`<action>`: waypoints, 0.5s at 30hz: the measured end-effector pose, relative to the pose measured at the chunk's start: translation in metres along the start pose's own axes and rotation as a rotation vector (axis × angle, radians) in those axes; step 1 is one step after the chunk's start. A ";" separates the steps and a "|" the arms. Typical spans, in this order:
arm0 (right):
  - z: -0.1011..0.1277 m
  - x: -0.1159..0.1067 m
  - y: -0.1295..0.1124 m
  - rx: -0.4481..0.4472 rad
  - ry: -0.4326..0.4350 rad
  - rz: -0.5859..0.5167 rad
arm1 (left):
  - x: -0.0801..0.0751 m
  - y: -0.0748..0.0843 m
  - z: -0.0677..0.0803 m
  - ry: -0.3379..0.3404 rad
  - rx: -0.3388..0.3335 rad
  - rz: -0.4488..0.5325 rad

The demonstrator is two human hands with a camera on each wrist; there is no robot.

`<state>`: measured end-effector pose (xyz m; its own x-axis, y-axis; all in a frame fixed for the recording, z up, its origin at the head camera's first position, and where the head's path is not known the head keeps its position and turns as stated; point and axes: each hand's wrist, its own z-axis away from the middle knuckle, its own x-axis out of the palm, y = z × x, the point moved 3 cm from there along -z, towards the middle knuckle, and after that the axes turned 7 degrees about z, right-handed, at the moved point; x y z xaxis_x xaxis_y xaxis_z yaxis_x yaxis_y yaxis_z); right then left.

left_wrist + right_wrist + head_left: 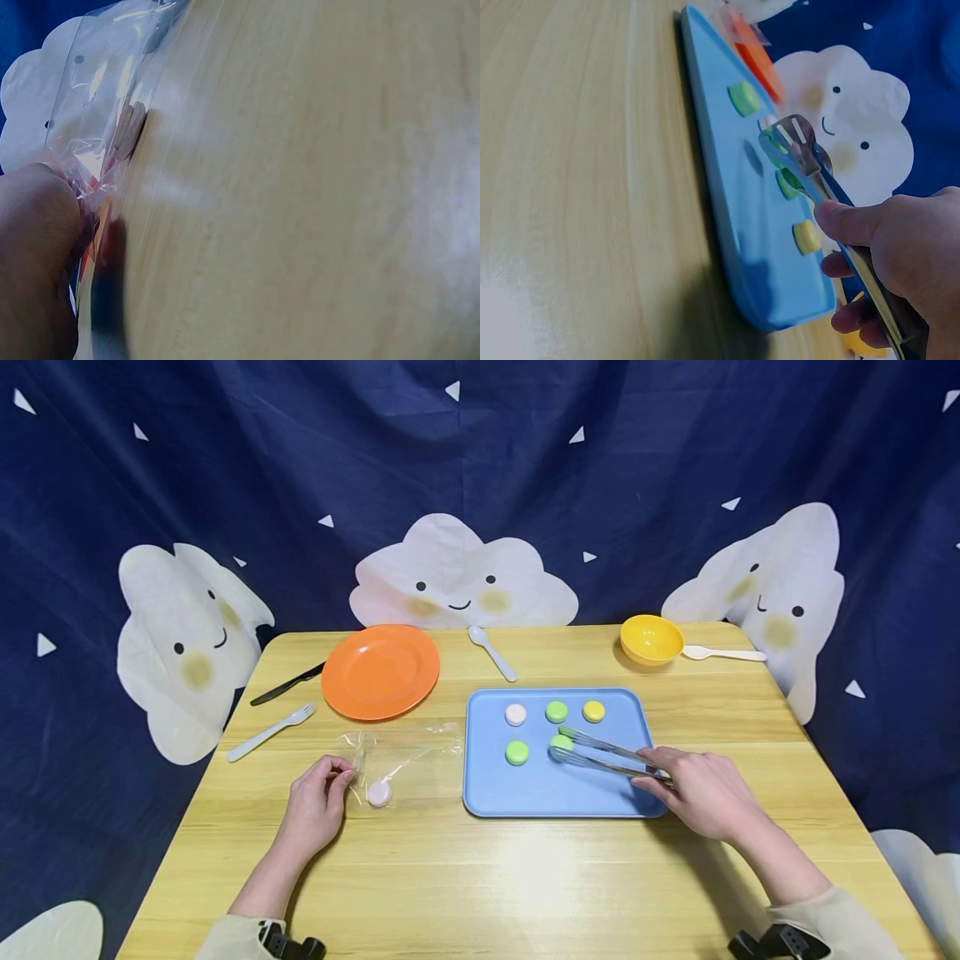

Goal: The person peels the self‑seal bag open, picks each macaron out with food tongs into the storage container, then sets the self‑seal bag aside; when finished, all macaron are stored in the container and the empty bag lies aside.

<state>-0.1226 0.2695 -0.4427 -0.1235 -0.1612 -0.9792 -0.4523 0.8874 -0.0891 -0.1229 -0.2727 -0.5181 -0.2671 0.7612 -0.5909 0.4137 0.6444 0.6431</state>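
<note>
Our right hand grips tongs around a green disc on the tray; our left hand pinches the bag mouth, steadying it.

Open tabletop along the near edge, between and in front of both hands, and bare wood right of the blue tray. Blocked mid-table by that tray with its small round pieces and by the clear bag just left of it. Farther back, crowded by orange plate, knife, fork, white spoon and yellow bowl.
</note>
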 end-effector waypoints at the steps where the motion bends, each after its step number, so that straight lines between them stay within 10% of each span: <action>1: 0.000 0.001 0.001 0.002 -0.004 -0.001 | -0.001 0.000 0.000 -0.002 -0.003 0.000; 15: -0.015 0.001 -0.008 0.009 -0.047 -0.056 | 0.000 -0.001 -0.001 -0.014 0.002 0.000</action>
<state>-0.1325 0.2563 -0.4405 -0.0566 -0.1905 -0.9800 -0.4494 0.8814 -0.1454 -0.1236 -0.2735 -0.5180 -0.2554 0.7599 -0.5978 0.4149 0.6446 0.6421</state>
